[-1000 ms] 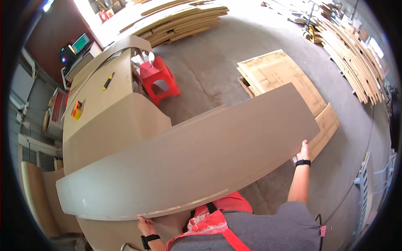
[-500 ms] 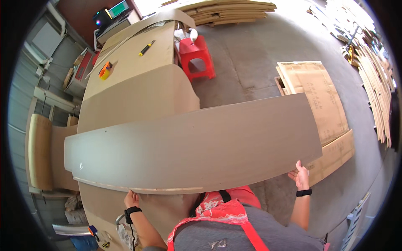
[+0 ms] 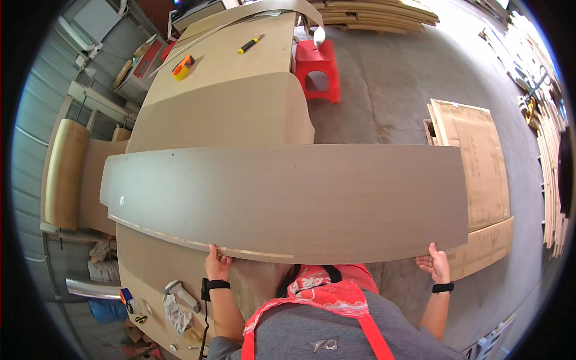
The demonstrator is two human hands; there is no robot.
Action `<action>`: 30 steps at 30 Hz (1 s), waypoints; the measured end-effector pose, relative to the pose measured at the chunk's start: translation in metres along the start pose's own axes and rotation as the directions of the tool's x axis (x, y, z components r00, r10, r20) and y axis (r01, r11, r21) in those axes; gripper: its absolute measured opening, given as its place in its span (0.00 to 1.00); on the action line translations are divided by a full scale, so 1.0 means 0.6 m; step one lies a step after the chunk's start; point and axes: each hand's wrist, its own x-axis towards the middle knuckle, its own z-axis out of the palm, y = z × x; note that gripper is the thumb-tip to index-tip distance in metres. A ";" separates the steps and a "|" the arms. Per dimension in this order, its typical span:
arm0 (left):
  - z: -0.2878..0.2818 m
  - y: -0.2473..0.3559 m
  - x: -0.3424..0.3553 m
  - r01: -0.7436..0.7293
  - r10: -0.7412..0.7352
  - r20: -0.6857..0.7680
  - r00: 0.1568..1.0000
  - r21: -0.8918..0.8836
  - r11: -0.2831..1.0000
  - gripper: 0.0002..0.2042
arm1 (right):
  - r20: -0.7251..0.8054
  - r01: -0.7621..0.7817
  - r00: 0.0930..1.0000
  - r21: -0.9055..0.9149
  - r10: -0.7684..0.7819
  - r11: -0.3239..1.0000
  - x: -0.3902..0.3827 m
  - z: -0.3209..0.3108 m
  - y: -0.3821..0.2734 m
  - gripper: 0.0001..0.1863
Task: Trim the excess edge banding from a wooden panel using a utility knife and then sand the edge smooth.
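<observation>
A long grey-brown board [image 3: 288, 201] spans the view in front of me, its left part over the paper-covered table and its right end out past the table's side. A pale strip runs along the left half of its near edge. My left hand [image 3: 217, 264] grips that near edge, thumb on top and fingers partly hidden underneath. Near the right end, my right hand [image 3: 434, 264] holds the same edge with its thumb on the face and its fingers curled below.
Brown paper covers the table [image 3: 216, 114], where a utility knife [image 3: 250, 44] and a tape roll [image 3: 181, 70] lie. A scanner-like handheld device [image 3: 182, 295] rests near my left arm. Beyond are a red stool [image 3: 318, 69], flat cartons [image 3: 480, 162] and a paper roll [image 3: 66, 174].
The board has turned so its right end sits nearer and its left end farther away. My left hand has moved forward and right with it; both hands keep their grip.
</observation>
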 end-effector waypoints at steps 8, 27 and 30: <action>0.006 -0.009 -0.031 -0.033 0.032 0.018 0.999 0.038 0.999 0.13 | 0.138 -0.094 0.972 -0.514 0.191 0.853 -0.016 0.012 -0.065 0.26; -0.038 -0.159 -0.148 -0.160 0.109 0.293 0.950 0.154 0.975 0.08 | 0.866 0.754 0.303 -0.474 -0.399 -0.455 -0.049 0.491 -0.086 0.43; -0.120 -0.190 -0.154 -0.306 0.289 0.126 0.949 0.157 0.939 0.07 | 0.881 0.715 0.267 -0.454 -0.391 -0.531 -0.022 0.522 -0.090 0.40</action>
